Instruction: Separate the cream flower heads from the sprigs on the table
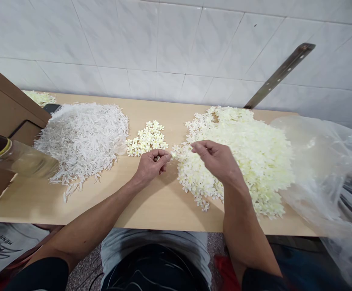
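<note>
My left hand (153, 163) is closed in a pinch over the middle of the table. A small pale artificial flower (173, 154) shows at its thumb and fingertips. My right hand (216, 159) hangs over the near left part of a big heap of cream-white artificial flowers (254, 149), thumb and fingers drawn together. Whatever it may hold is too small to make out. Just beyond my left hand lies a smaller cluster of yellowish flowers (148, 139). To the left spreads a heap of thin white stem-like pieces (85, 137).
A clear jar (27, 157) with a dark and yellow lid stands at the left beside a brown box or panel (9, 97). Clear plastic sheeting (318, 161) covers the right end. A metal strip (280, 74) leans on the tiled wall. More flowers (41, 98) lie far left.
</note>
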### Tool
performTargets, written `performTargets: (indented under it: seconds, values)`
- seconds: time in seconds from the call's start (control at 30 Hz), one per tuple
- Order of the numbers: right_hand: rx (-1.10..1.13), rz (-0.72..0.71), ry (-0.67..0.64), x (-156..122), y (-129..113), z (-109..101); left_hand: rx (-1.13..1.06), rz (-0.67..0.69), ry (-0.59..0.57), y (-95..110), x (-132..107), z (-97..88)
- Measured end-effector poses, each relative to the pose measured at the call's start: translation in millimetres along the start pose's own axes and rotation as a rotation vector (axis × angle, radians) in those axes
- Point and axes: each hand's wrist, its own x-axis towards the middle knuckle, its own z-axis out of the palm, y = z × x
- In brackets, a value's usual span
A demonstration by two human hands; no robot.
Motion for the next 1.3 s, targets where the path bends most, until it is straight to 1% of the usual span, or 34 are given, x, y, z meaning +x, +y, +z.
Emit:
performTargets:
  seconds: [0.03,0.1,0.13,0.2,0.27,0.37,0.5,0.63,0.77,0.9,1.03,1.13,1.23,1.3]
  values:
    - [0.047,-0.004,-0.079,-0.7,-4.2,9.3,0.009,0.002,0.000,0.3,0.1,-0.2]
    - [0.109,0.001,-0.194,-1.8,-9.9,25.5,0.028,0.010,-0.004,1.2,0.5,-0.7]
    - [0.138,0.015,-0.232,-2.0,-11.1,31.8,0.037,0.016,-0.007,1.7,0.7,-0.9]
    - [0.199,0.060,-0.266,-2.0,-10.9,40.6,0.046,0.021,-0.016,2.5,1.2,-1.1]
    - [0.244,0.110,-0.259,-1.6,-9.0,45.1,0.050,0.014,-0.021,2.8,1.5,-1.0]
    - [0.231,0.150,-0.222,-0.9,-6.8,47.2,0.050,-0.002,-0.020,2.5,1.6,-1.1]
    - [0.193,0.127,-0.192,-0.4,-5.4,46.1,0.019,-0.030,-0.036,1.5,1.9,-2.0]
    - [0.201,0.091,-0.199,-0.4,-1.6,43.7,-0.002,-0.039,-0.013,0.3,3.2,-3.0]
    - [0.258,0.102,-0.216,-1.6,0.5,43.4,0.009,-0.051,-0.012,-0.9,4.4,-3.5]
    - [0.316,0.119,-0.184,-3.5,-1.9,45.0,-0.001,-0.048,-0.019,-0.8,4.3,-3.2]
    - [0.238,0.109,-0.166,-4.2,-4.3,47.0,-0.022,-0.056,-0.054,2.1,3.0,-2.0]
    - [0.195,0.139,-0.173,-3.5,-4.9,49.1,-0.058,-0.047,-0.068,4.0,2.5,-1.4]
    - [0.235,0.162,-0.203,-2.9,-5.7,50.9,-0.089,-0.012,-0.055,4.1,2.7,-1.6]
    - [0.278,0.165,-0.225,-2.9,-6.5,51.5,-0.071,0.005,-0.042,3.5,2.9,-2.0]
